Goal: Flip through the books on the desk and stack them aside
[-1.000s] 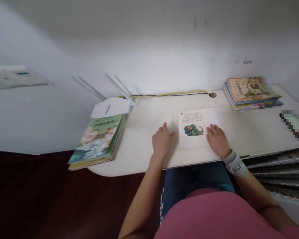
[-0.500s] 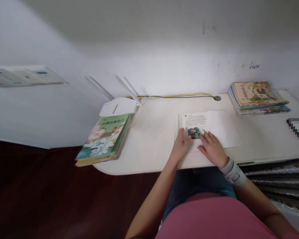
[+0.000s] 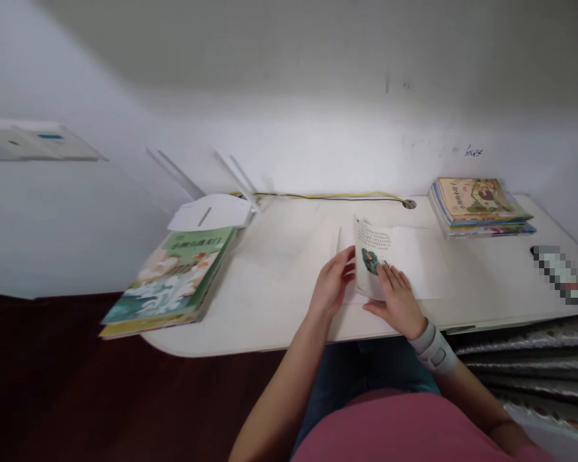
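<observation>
An open book [image 3: 421,256] with printed text and a green plant picture on its left-hand page lies on the white desk [image 3: 279,276]. That page [image 3: 373,240] is raised and bowed along its left edge. My left hand [image 3: 333,282] is at this edge, fingers curled against it; the fingertips are partly hidden. Over the lower part of the picture lies my right hand [image 3: 397,298], its fingers stretched out on the page and its thumb apart. A grey wrist band [image 3: 433,346] is around the right wrist.
Left on the desk are picture books [image 3: 178,276] with a green cover, beside a white router [image 3: 209,212] with upright antennas. A yellow cable [image 3: 318,195] runs to a desk hole [image 3: 409,204]. At the right are stacked books [image 3: 481,202] and a pixelated device [image 3: 561,273].
The page with the picture has lifted at its left edge and curved to the right. My left hand has turned at that edge. The view has shifted slightly.
</observation>
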Tool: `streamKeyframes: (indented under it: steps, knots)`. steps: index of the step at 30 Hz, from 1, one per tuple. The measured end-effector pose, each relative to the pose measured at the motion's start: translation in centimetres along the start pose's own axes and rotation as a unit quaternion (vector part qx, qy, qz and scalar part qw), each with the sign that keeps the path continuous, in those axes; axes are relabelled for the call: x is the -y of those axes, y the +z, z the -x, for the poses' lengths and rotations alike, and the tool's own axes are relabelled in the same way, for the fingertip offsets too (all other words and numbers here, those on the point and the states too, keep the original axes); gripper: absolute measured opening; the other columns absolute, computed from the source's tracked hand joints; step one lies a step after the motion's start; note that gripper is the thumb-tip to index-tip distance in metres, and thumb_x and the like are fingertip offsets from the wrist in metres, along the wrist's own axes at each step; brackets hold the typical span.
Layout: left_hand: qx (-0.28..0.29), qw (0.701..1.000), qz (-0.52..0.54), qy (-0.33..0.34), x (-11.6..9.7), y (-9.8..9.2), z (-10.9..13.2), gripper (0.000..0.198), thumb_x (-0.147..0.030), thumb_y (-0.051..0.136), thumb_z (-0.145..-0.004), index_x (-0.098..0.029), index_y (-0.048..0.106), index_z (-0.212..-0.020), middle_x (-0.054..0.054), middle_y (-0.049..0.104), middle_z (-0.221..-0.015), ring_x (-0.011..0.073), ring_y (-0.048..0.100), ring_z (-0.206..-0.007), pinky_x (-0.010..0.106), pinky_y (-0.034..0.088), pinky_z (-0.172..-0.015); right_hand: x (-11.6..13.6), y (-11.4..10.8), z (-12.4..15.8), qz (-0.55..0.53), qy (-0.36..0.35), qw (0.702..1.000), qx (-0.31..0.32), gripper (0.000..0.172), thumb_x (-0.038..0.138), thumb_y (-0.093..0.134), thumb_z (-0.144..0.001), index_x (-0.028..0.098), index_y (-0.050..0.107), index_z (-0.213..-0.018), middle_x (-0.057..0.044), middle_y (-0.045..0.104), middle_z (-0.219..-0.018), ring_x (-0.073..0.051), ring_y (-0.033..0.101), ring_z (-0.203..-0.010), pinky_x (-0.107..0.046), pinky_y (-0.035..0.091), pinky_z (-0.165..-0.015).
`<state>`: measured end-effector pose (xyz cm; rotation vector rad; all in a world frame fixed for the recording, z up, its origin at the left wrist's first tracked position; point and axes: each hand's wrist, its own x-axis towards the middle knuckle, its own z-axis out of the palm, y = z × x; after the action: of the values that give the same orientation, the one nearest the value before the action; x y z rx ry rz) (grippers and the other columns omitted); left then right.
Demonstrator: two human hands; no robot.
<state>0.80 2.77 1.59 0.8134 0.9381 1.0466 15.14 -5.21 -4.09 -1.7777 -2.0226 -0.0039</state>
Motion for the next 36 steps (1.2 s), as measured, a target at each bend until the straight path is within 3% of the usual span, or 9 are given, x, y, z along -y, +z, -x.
streamKeyframes:
  steps: [4, 8, 14, 17, 20, 24, 27, 33, 36]
  knots:
    - [0.085, 0.986, -0.109, 0.09, 0.5, 2.8, 1.4, 0.053, -0.054, 0.053, -0.087, -0.016, 0.064, -0.122, 0.012, 0.065, -0.127, 0.0195, 0.064, -0.097, 0.033, 0.052, -0.083, 0.2, -0.6, -0.1, -0.03, 0.034, 0.997, -0.069, 0.058, 0.039, 0.043, -0.095, 0.006, 0.041, -0.142, -0.022, 0.056, -0.135, -0.029, 0.054, -0.126, -0.045, 0.046, -0.103]
    - [0.138, 0.93, -0.275, 0.203, 1.2, 3.6, 1.9, 0.053, -0.053, 0.041, -0.093, -0.018, 0.06, -0.129, 0.012, 0.061, -0.133, 0.0243, 0.056, -0.121, 0.042, 0.043, -0.105, -1.7, -1.9, 0.2, -0.126, 0.124, 0.975, -0.132, 0.048, 0.033, 0.035, -0.097, 0.011, 0.05, -0.136, -0.018, 0.066, -0.123, -0.026, 0.063, -0.114, -0.04, 0.052, -0.095]
    - [0.033, 0.814, -0.52, 0.257, 4.1, -1.0, 0.0, 0.053, -0.04, 0.05, -0.091, -0.016, 0.047, -0.138, 0.019, 0.04, -0.151, 0.0314, 0.032, -0.142, 0.055, 0.031, -0.113, -6.9, -2.8, 3.0, -0.287, 0.236, 0.903, -0.217, 0.06, 0.043, 0.048, -0.09, 0.009, 0.041, -0.14, -0.023, 0.058, -0.132, -0.029, 0.059, -0.119, -0.049, 0.048, -0.098]
    - [0.022, 0.805, -0.542, 0.24, 5.1, -2.9, -0.1, 0.061, -0.041, 0.049, -0.092, -0.013, 0.037, -0.144, 0.022, 0.032, -0.154, 0.0326, 0.028, -0.144, 0.056, 0.031, -0.113, -9.4, -3.3, 4.9, -0.276, 0.253, 0.887, -0.271, 0.079, 0.043, 0.052, -0.088, 0.013, 0.015, -0.15, -0.025, 0.044, -0.142, -0.029, 0.054, -0.124, -0.053, 0.049, -0.096]
    - [0.008, 0.832, -0.51, 0.217, 5.3, -3.4, 0.4, 0.067, -0.045, 0.046, -0.093, -0.011, 0.028, -0.148, 0.023, 0.025, -0.157, 0.0308, 0.022, -0.146, 0.054, 0.026, -0.116, -10.8, -4.5, 5.7, -0.113, 0.225, 0.916, -0.311, 0.075, 0.04, 0.054, -0.089, 0.015, 0.018, -0.15, -0.024, 0.033, -0.15, -0.032, 0.035, -0.139, -0.058, 0.039, -0.105]
    - [-0.02, 0.884, -0.445, 0.142, 4.3, -3.5, 0.8, 0.071, -0.048, 0.041, -0.094, -0.008, 0.023, -0.149, 0.024, 0.029, -0.155, 0.0285, 0.032, -0.143, 0.047, 0.03, -0.115, -9.3, -5.2, 4.4, -0.009, 0.079, 0.989, -0.122, 0.051, 0.036, 0.043, -0.095, 0.014, 0.041, -0.141, -0.02, 0.05, -0.14, -0.028, 0.044, -0.133, -0.05, 0.041, -0.107]
    - [0.002, 0.888, -0.445, 0.116, 2.8, -3.9, 0.7, 0.064, -0.044, 0.044, -0.093, -0.012, 0.032, -0.146, 0.019, 0.047, -0.146, 0.028, 0.048, -0.133, 0.045, 0.04, -0.109, -6.6, -4.7, 3.0, 0.073, 0.004, 0.997, 0.026, 0.047, 0.04, 0.047, -0.094, 0.011, 0.055, -0.131, -0.02, 0.055, -0.136, -0.032, 0.048, -0.129, -0.05, 0.043, -0.103]
    - [-0.016, 0.838, -0.526, 0.143, 1.1, -3.1, 0.9, 0.049, -0.033, 0.04, -0.093, -0.016, 0.045, -0.14, 0.013, 0.069, -0.117, 0.0278, 0.066, -0.105, 0.046, 0.05, -0.092, -3.4, -5.5, 1.1, 0.148, 0.012, 0.986, 0.069, 0.043, 0.044, 0.043, -0.096, 0.017, 0.063, -0.123, -0.015, 0.068, -0.119, -0.027, 0.065, -0.104, -0.039, 0.052, -0.086]
    - [0.035, 0.83, -0.537, 0.148, 1.8, -1.0, 1.1, 0.056, -0.038, 0.033, -0.096, -0.009, 0.039, -0.143, 0.018, 0.067, -0.119, 0.0293, 0.066, -0.105, 0.044, 0.051, -0.09, -4.0, -6.3, 0.5, 0.135, 0.048, 0.986, 0.082, 0.051, 0.049, 0.038, -0.097, 0.016, 0.057, -0.131, -0.015, 0.072, -0.109, -0.024, 0.07, -0.086, -0.035, 0.054, -0.074]
